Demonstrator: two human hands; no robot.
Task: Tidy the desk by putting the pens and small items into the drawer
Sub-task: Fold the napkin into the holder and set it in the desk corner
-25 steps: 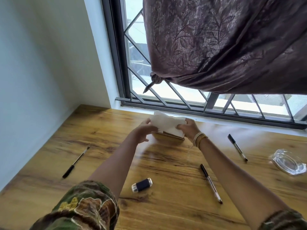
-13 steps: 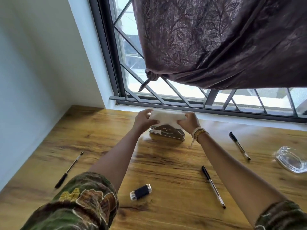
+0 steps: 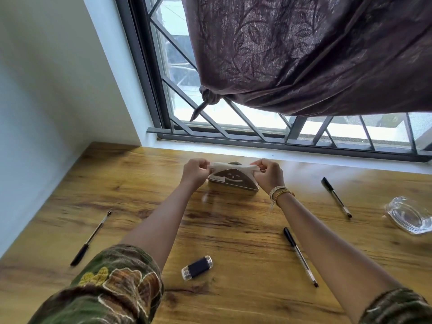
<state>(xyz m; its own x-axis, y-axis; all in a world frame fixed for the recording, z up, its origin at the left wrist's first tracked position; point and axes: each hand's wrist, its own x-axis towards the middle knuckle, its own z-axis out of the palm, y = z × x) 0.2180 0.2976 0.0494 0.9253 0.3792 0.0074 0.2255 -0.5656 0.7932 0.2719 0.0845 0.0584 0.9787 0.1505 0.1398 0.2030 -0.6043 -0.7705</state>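
A: Take the holder (image 3: 233, 182) at the far middle of the desk (image 3: 233, 230) as your marker. Your left hand (image 3: 195, 173) and right hand (image 3: 268, 175) are both pinched shut on the ends of the white napkins (image 3: 230, 166) sitting in its top, one hand at each side.

B: And the things you're meant to clear?

A: Untouched, all of them. One pen (image 3: 90, 238) lies well to the left of the holder and nearer you. A second pen (image 3: 300, 256) lies nearer you and to its right, and a third pen (image 3: 336, 197) lies further right, about level with the holder. The little dark cylinder with clear caps (image 3: 197, 267) sits nearer you, almost straight in front of it. No drawer shows in view.

B: How will they handle?

A: The pens look light, stiff and smooth, so they will likely roll if you nudge them. Pinch each at mid-barrel, thumb against two fingers, or sweep several into one palm. The cylinder is small and round too; I'd grip it across its dark middle, not by the caps. The glass dish (image 3: 409, 215), far right of the holder, looks heavier and breakable, so use a full hand on its rim if it goes as well.

B: And your arms?

A: Both are stretched well forward, forearms converging on the holder, wrists slightly raised, fingers curled in tight. You would have to let go of the napkins and draw back before reaching any pen.
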